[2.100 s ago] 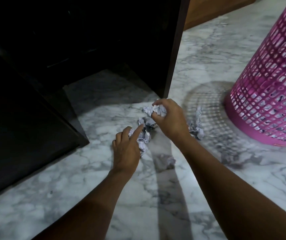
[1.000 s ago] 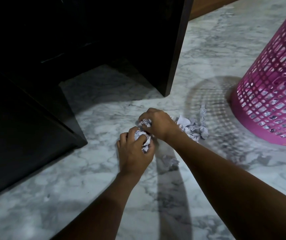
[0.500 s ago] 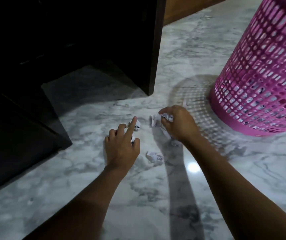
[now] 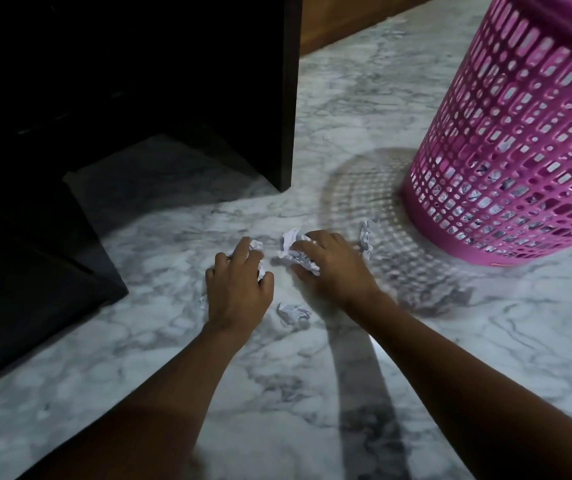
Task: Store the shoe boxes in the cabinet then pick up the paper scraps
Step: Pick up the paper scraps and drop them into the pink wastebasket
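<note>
Now my left hand and right hand each clutch crumpled paper left of the pink basket, with one loose scrap farther from it, just beside my left hand

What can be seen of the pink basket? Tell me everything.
The basket is pink plastic, round, widening upward, its wall a lattice of slots and small square holes above a solid base band. It stands on the marble floor at right, its top cut off by the frame. Crumpled paper shows through the lower holes. It throws a gridded shadow to its left. Neither the left hand nor the right hand touches it.
</note>
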### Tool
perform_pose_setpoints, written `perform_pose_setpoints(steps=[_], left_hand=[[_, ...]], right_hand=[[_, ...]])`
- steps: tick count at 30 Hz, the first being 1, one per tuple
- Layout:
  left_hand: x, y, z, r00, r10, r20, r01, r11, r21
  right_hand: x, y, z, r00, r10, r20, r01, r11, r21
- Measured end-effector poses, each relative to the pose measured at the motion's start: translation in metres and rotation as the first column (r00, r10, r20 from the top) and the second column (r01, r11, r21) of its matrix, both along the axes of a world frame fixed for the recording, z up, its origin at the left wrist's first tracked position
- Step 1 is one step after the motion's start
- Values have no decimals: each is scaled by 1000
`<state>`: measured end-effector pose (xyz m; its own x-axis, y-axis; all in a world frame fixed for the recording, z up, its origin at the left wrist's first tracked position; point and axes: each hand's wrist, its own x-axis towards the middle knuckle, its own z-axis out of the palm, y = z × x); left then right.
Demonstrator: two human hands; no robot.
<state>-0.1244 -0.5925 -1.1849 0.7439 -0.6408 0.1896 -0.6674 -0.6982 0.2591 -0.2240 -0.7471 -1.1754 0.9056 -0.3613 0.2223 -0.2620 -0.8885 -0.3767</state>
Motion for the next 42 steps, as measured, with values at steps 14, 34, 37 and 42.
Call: perform_pose_setpoints(steps=[14, 34, 37, 42], left_hand=[[-10, 5, -4, 982, -97, 164, 120, 983, -136], [-55, 24, 15, 919, -389, -63, 384, 920, -73], [-53, 27, 12, 918, -388, -80, 382, 920, -84], [-49, 25, 14, 921, -373, -116, 357, 924, -134]], right_hand=[[-1, 10, 19, 984, -157, 88, 111, 914, 390], [-79, 25, 11, 989, -41, -140, 49, 997, 57], [-78, 19, 13, 990, 68, -124, -68, 998, 9], [-71, 18, 10, 991, 119, -60, -120, 993, -7]])
